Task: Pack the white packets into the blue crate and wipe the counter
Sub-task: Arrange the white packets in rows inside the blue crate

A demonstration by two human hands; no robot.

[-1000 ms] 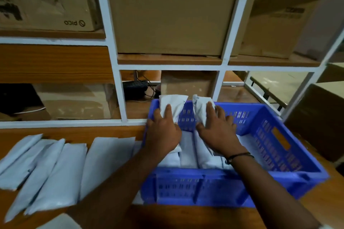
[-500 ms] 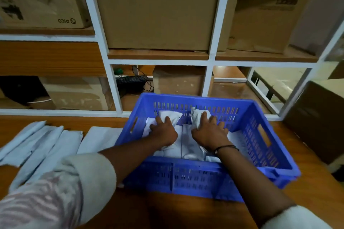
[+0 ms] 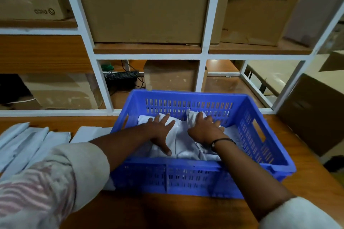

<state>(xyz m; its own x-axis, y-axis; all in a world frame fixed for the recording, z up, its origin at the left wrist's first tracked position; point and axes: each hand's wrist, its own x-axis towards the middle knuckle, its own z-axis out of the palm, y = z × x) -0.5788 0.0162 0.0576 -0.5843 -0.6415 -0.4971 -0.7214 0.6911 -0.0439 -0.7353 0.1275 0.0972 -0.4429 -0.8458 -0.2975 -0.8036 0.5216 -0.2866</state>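
L hand: inside the crate, palm down, fingers straight & spread, thumb out toward the near wall; presses flat on the white packets, grips nothing
R hand: just beside the L hand, palm down too, fingers fanned fwd w/ tips near the far wall; presses on a crumpled packet end, not curled round it
Wristband: thin dark band on the R wrist
Sleeves: light fabric pushed up both forearms, pink stripes on the L one
Packed packets: several white ones side by side on the crate floor under both palms, far ends rucked up vs the slotted far wall
Blue crate: on the counter, right of centre, slotted walls, handle cut-out in its R wall
Loose packets: more white ones in an overlapping row on the counter left of the crate; the closest lies just beside the crate's L wall, partly hid by the L forearm
Counter: brown wood
Shelf frame: white, behind the crate, holds cardboard boxes; black keyboard on the lower level
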